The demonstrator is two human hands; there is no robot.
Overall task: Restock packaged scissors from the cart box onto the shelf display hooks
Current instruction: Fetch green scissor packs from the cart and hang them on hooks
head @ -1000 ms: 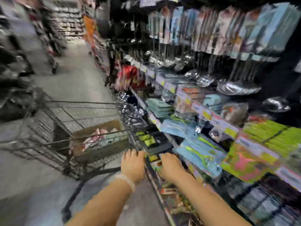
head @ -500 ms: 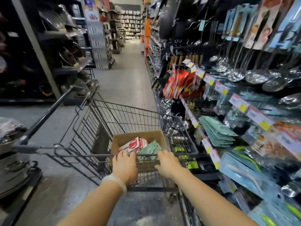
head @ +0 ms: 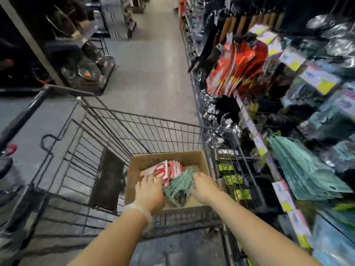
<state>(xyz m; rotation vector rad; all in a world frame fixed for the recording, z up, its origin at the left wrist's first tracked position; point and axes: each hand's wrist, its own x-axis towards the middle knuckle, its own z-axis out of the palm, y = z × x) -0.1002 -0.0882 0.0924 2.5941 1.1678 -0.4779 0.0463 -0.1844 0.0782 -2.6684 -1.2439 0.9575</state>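
Note:
A brown cardboard box (head: 153, 160) sits in the near right corner of a black wire cart (head: 123, 131). Inside stand red-and-white scissor packs (head: 165, 168) on the left and green scissor packs (head: 177, 186) on the right. My left hand (head: 148, 192) rests palm-down on the red-and-white packs, fingers spread over them. My right hand (head: 202, 189) lies on the right edge of the green packs, fingers curled against them. Whether either hand grips a pack is not visible. Hooks on the shelf display (head: 288, 131) at the right carry green packs (head: 299, 169) and red packs (head: 236, 68).
The cart handle (head: 25, 116) runs up the left side. A store aisle of grey floor (head: 149, 64) stretches ahead. Dark shelves of pans (head: 84, 70) stand on the left. Price tags (head: 259, 143) line the right shelf rails, close beside the cart.
My view swung from the shelf to the cart. Both hands moved from the cart's near rim forward and down into the box, onto the packs.

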